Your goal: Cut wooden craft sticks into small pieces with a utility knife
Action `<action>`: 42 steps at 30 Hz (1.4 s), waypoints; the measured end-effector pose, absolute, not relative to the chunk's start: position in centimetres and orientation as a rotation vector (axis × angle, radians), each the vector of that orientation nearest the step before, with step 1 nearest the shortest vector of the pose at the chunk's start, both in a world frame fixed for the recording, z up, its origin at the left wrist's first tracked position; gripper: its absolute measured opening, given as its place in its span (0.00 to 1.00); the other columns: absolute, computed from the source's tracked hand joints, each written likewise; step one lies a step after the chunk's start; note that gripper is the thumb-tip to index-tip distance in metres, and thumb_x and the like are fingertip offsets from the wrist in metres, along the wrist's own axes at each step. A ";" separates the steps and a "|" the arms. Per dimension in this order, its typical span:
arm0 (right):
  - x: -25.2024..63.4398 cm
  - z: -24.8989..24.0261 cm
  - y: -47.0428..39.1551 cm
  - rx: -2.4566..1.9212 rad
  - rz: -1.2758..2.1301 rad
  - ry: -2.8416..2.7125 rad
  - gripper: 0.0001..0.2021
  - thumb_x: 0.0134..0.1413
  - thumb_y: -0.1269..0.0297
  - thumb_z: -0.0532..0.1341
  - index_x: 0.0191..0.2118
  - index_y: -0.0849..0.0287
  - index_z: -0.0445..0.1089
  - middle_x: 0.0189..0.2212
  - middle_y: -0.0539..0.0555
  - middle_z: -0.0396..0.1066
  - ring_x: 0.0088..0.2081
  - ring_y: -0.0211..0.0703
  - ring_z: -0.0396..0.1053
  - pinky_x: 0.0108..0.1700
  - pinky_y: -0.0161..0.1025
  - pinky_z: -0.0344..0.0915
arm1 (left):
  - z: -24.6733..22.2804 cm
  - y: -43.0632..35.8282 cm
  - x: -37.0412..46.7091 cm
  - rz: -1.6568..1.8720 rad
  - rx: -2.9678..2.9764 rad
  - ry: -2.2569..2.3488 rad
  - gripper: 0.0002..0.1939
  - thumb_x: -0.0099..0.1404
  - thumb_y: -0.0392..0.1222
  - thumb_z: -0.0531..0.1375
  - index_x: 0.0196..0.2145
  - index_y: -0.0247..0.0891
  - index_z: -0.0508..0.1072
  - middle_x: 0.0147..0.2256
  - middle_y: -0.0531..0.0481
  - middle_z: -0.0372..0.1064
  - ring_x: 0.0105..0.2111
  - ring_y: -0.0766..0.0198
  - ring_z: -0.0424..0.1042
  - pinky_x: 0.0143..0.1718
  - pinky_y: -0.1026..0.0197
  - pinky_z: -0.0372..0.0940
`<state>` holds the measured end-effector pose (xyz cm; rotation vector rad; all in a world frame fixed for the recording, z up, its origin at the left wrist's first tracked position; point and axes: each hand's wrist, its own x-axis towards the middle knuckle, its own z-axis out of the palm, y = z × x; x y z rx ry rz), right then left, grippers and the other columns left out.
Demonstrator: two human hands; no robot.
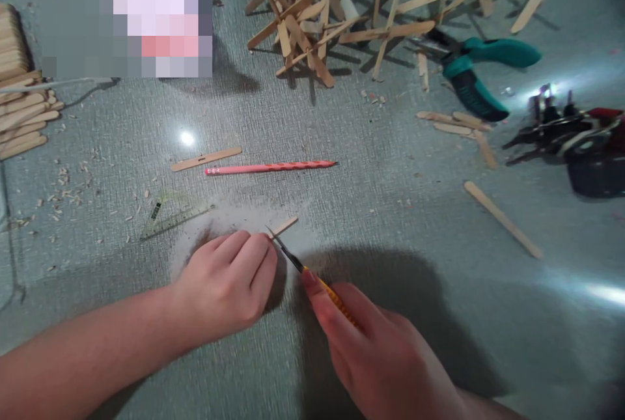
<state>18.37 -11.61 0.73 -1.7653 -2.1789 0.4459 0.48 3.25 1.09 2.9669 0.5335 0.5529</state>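
My left hand [227,277] is closed around a wooden craft stick [286,226], whose far end sticks out past the fingers. A craft knife [336,299] with a yellow handle lies in the grip of my right hand [375,342]. Its narrow blade crosses the stick just beside my left knuckles and appears to touch it. Beyond the hands rest a pink pencil [268,168] and another craft stick [206,159] with a small dark slot in its middle. A clear set square [176,213] lies left of my left hand.
Crossed, joined craft sticks [312,23] pile up at the back. Teal-handled pliers [481,71] lie at right, near a dark metal tool [571,133]. Stacked sticks [22,114] stand far left, wood shavings [68,179] nearby. One loose stick [502,219] lies at right. A pixelated patch hides the upper left.
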 end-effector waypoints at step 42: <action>18.5 0.9 -11.4 -1.795 0.328 -2.111 0.21 0.68 0.75 0.48 0.63 0.62 0.62 0.29 0.49 0.68 0.22 0.36 0.65 0.24 0.35 0.63 | 1.1 2.9 0.1 0.520 3.072 0.671 0.07 0.65 0.30 0.63 0.28 0.33 0.72 0.22 0.54 0.57 0.23 0.65 0.56 0.21 0.58 0.51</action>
